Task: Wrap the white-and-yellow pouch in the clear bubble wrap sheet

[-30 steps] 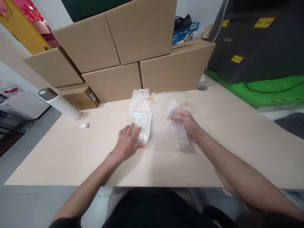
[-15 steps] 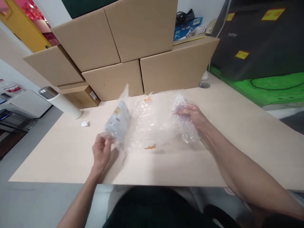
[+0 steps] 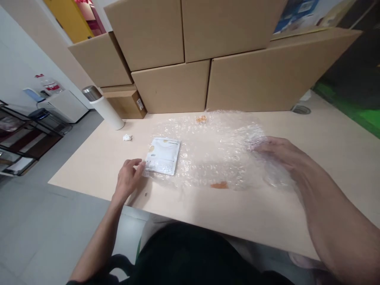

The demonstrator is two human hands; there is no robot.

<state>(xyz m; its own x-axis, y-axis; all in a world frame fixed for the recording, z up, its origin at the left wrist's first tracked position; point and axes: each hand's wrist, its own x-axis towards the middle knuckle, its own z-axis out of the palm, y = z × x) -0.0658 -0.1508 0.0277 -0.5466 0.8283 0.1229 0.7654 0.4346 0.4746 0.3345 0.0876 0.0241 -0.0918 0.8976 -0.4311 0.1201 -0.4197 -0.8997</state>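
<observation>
A sheet of clear bubble wrap (image 3: 213, 150) lies unfolded on the light wooden table (image 3: 190, 206). On its left part rests a flat white packet (image 3: 162, 155). My left hand (image 3: 128, 180) sits at the packet's near-left corner, fingers curled and pinching the sheet's edge beside it. My right hand (image 3: 282, 154) is blurred at the sheet's right end, fingers closed on a bunched part of the wrap. Two bits of orange tape (image 3: 219, 185) stick to the sheet, one near, one far.
Several stacked cardboard boxes (image 3: 208, 59) line the back of the table. A white tumbler with a metal lid (image 3: 103, 107) stands at the far left, with a small crumpled white scrap (image 3: 127, 137) near it. Shelving (image 3: 23, 134) stands on the floor to the left.
The wrap was folded over the packet; my left hand pulled the flap and packet leftward, and now the sheet lies spread flat. My right hand drew its end to the right.
</observation>
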